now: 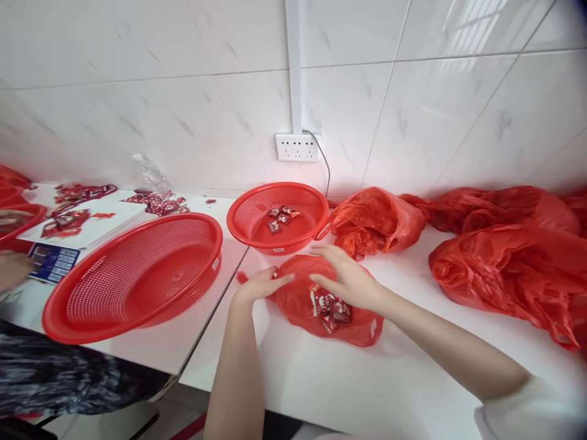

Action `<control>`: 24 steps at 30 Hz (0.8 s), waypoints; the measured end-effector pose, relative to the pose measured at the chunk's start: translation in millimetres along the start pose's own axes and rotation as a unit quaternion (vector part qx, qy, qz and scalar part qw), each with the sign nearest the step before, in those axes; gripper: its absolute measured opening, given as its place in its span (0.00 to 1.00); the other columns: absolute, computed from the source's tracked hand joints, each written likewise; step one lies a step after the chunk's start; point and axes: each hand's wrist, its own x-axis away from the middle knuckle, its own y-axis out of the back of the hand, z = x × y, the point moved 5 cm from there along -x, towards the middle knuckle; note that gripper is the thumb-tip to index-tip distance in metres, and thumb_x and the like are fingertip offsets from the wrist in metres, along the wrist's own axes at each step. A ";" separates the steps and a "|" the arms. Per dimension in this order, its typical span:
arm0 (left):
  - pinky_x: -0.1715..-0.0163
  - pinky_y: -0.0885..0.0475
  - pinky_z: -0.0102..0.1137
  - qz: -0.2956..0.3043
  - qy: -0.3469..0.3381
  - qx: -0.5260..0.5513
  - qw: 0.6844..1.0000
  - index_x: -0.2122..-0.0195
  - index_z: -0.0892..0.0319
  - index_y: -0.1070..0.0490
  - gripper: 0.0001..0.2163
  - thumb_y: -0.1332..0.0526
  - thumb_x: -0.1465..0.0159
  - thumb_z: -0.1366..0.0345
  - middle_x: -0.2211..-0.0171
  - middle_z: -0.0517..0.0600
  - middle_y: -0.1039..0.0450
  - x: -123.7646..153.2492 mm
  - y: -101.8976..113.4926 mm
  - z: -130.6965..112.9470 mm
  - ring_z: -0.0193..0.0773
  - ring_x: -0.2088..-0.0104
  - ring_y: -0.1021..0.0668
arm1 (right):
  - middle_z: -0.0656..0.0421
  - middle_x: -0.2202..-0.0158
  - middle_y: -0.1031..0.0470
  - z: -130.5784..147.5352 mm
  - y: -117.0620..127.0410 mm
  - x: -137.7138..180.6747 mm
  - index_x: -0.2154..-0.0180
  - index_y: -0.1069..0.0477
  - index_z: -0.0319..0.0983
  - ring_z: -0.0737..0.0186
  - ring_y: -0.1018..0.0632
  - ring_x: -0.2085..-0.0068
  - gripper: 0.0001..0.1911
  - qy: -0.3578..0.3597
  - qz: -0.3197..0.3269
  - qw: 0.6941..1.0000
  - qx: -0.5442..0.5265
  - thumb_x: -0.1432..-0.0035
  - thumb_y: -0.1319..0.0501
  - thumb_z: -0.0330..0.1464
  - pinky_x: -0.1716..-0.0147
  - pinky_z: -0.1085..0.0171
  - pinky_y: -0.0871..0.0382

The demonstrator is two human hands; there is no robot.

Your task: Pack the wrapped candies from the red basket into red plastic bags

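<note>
A red plastic bag lies on the white table in front of me, with small red wrapped packets showing inside it. My left hand rests on the bag's left edge, fingers stretched along it. My right hand lies on top of the bag, fingers spread and flat, just above the packets. Behind the bag stands a small red mesh basket holding several packets.
A large red mesh basket sits tilted at the left. Crumpled red bags fill the right side; another lies beside the small basket. Loose packets and a scale are far left, near another person's hand. A wall socket sits above.
</note>
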 end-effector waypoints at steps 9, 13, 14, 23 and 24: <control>0.82 0.40 0.28 0.207 0.052 -0.241 0.947 0.84 0.58 0.30 0.14 0.31 0.50 0.57 0.83 0.45 0.34 44.3 -19.3 -46.4 0.35 0.81 0.34 | 0.62 0.76 0.24 -85.2 47.0 137.0 0.33 0.54 0.41 0.57 0.23 0.75 0.37 -0.289 -0.041 0.953 0.083 0.41 0.44 0.39 0.73 0.60 0.30; 0.83 0.37 0.26 0.121 0.022 -0.165 0.979 0.76 0.59 0.25 0.11 0.30 0.49 0.57 0.79 0.47 0.31 45.5 -11.9 -87.4 0.34 0.79 0.31 | 0.64 0.77 0.29 -52.1 115.4 115.8 0.45 0.33 0.42 0.64 0.28 0.76 0.25 -0.181 -0.189 0.964 -0.045 0.44 0.38 0.40 0.74 0.65 0.31; 0.85 0.37 0.25 0.095 0.018 -0.150 0.984 0.75 0.60 0.24 0.11 0.30 0.50 0.57 0.79 0.47 0.31 44.1 -8.6 -96.9 0.34 0.80 0.31 | 0.63 0.75 0.28 -41.6 133.1 110.7 0.49 0.29 0.42 0.66 0.29 0.75 0.21 -0.152 -0.234 0.958 -0.065 0.44 0.37 0.40 0.74 0.66 0.31; 0.83 0.31 0.26 0.024 -0.016 -0.050 0.998 0.71 0.60 0.25 0.17 0.30 0.50 0.51 0.73 0.51 0.29 32.9 10.1 -90.1 0.37 0.74 0.27 | 0.60 0.69 0.26 -48.5 145.2 101.7 0.56 0.28 0.40 0.66 0.26 0.68 0.15 -0.077 -0.377 0.911 -0.150 0.45 0.35 0.39 0.67 0.67 0.29; 0.83 0.32 0.27 0.030 0.004 -0.052 0.998 0.73 0.60 0.26 0.18 0.30 0.51 0.50 0.75 0.50 0.31 35.3 13.2 -76.5 0.37 0.75 0.28 | 0.59 0.67 0.26 -59.8 137.5 105.6 0.55 0.29 0.40 0.65 0.25 0.67 0.17 -0.090 -0.367 0.911 -0.165 0.45 0.34 0.39 0.68 0.66 0.28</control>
